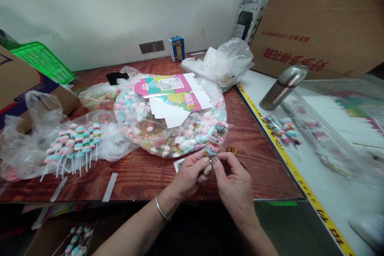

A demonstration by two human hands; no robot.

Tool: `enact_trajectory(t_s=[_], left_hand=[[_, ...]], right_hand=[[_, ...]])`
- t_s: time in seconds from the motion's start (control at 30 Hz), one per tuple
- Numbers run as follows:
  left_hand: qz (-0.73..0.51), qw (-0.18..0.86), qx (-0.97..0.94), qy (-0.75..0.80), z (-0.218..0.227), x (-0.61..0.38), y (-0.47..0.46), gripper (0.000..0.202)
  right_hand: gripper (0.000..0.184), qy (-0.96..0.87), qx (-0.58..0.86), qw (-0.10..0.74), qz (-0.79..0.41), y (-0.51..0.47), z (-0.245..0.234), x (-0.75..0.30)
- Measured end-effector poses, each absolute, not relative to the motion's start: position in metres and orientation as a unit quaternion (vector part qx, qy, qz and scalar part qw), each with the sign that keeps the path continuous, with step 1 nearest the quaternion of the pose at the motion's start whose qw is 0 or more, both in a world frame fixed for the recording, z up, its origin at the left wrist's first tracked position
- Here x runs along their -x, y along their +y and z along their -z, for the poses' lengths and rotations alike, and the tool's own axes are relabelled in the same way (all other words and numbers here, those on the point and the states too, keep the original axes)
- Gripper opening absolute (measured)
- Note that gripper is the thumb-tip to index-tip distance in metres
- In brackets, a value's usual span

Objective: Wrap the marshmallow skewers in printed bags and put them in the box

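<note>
Candy [216, 139], wrapped, held upright, neck pinched in left hand [192, 173]; right hand [235, 182] clamped there too

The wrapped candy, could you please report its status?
Left hand, right hand: both at lower end of wrapped candy. Candy held up, top leaning right. Printed cards beyond, not blocking.

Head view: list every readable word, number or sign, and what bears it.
"好多棉花糖": red, upside down, on brown cardboard box.
Smaller red line there: blurred.
Pink-and-teal printed cards: too small.
Clear-wrapped pastel candy: label too small.
Yellow tape: black characters unclear.
Brown-and-purple carton: marks unclear.
</note>
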State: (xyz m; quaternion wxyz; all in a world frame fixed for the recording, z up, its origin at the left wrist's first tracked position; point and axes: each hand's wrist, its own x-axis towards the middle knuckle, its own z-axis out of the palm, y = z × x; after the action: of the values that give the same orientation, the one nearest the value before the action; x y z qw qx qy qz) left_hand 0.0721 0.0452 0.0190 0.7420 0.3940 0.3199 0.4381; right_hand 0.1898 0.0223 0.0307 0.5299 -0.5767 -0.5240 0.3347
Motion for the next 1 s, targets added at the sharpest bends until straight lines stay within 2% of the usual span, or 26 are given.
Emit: enact_trajectory(t_s=[0.1,0.2,0.3,0.37,0.47,0.53,0.6,0.63,0.77,0.83,0.9,1.0], left_hand=[[-0.427,0.553,-0.601,0.387,-0.026,-0.068,0.044,0.022],[-0.425,0.416,-0.68,0.429,-0.028,-0.067,0.04,0.033],[-0.451,0.458,-0.614,0.458,-0.026,-0.071,0.035,0.031],[-0.471,0.568,-0.515,0.436,-0.026,-0.074,0.035,0.029],[-0.451,0.733,-0.363,0.356,-0.026,-0.075,0.038,0.026],[-0.409,0.788,-0.324,0.328,-0.025,-0.072,0.04,0.026],[-0.389,0.763,-0.379,0.35,-0.024,-0.069,0.042,0.029],[-0.396,0.711,-0.441,0.379,-0.023,-0.067,0.042,0.03],[-0.417,0.357,-0.7,0.456,-0.016,-0.063,0.039,0.03],[-0.398,0.277,-0.746,0.457,-0.015,-0.063,0.037,0.028],[-0.402,0.297,-0.726,0.473,-0.017,-0.064,0.035,0.027],[-0.446,0.439,-0.604,0.494,-0.024,-0.068,0.034,0.03]], right_hand=[[0.013,-0.548,0.571,0.529,-0.307,0.022,-0.031,-0.193],[0.016,-0.525,0.549,0.539,-0.364,0.022,-0.03,-0.192],[0.017,-0.458,0.5,0.572,-0.463,0.022,-0.025,-0.185],[0.016,-0.403,0.455,0.597,-0.523,0.023,-0.019,-0.18],[0.016,-0.366,0.431,0.614,-0.55,0.024,-0.011,-0.177],[0.017,-0.374,0.443,0.609,-0.542,0.024,-0.007,-0.18],[0.018,-0.395,0.463,0.598,-0.522,0.024,-0.008,-0.185],[0.018,-0.41,0.48,0.59,-0.503,0.024,-0.01,-0.188],[0.019,-0.479,0.546,0.553,-0.408,0.021,-0.025,-0.195],[0.018,-0.499,0.549,0.548,-0.387,0.019,-0.029,-0.194],[0.017,-0.501,0.538,0.552,-0.394,0.019,-0.027,-0.19],[0.019,-0.451,0.507,0.575,-0.457,0.02,-0.013,-0.185]])
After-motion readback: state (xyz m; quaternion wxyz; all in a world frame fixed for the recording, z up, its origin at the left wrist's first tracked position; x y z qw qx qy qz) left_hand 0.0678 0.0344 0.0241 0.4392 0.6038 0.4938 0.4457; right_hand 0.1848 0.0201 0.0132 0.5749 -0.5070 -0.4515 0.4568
